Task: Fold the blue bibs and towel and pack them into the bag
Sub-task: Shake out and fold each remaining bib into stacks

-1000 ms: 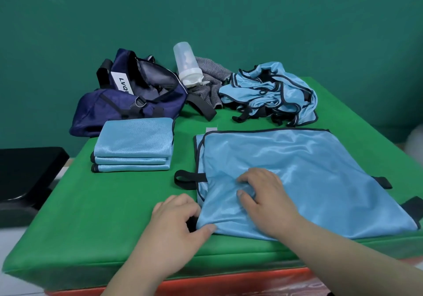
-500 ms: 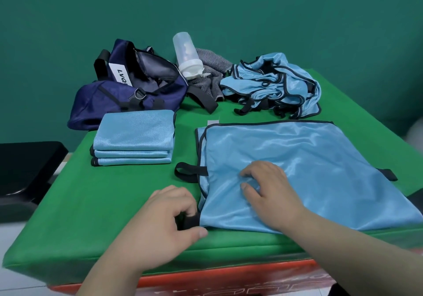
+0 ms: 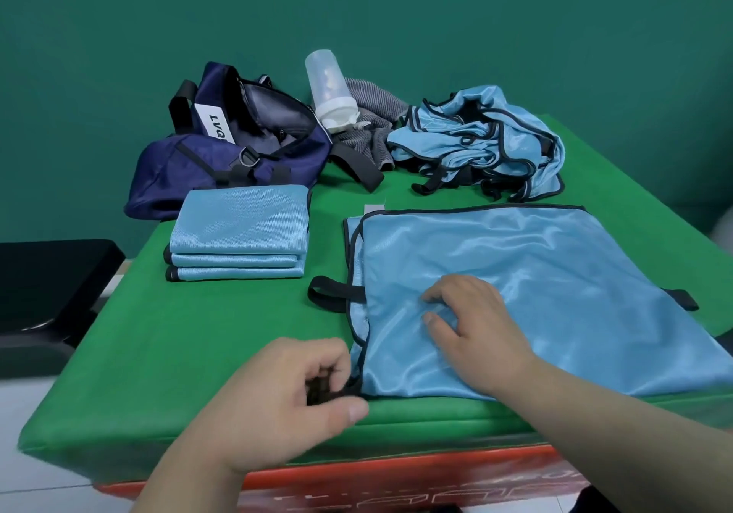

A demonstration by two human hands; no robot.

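L hand (image 3: 285, 393) pinches black strap (image 3: 317, 387) at near-left corner of flat bib (image 3: 535, 274), thumb and fingers curled round it, right at near edge of desk (image 3: 158, 334). R hand (image 3: 472, 326) presses on bib's left half, fingers loosely bent, gripping nothing. Bib lies spread over desk's near-right area. Folded stack (image 3: 238, 231) of blue cloth sits toward left edge, apart from bib. Navy bag (image 3: 222, 151), open, at far-left corner. Unfolded bib pile (image 3: 484, 143) toward far-right corner. Clear bottle (image 3: 331, 92) leans on grey cloth (image 3: 371, 116) betw. bag and pile.
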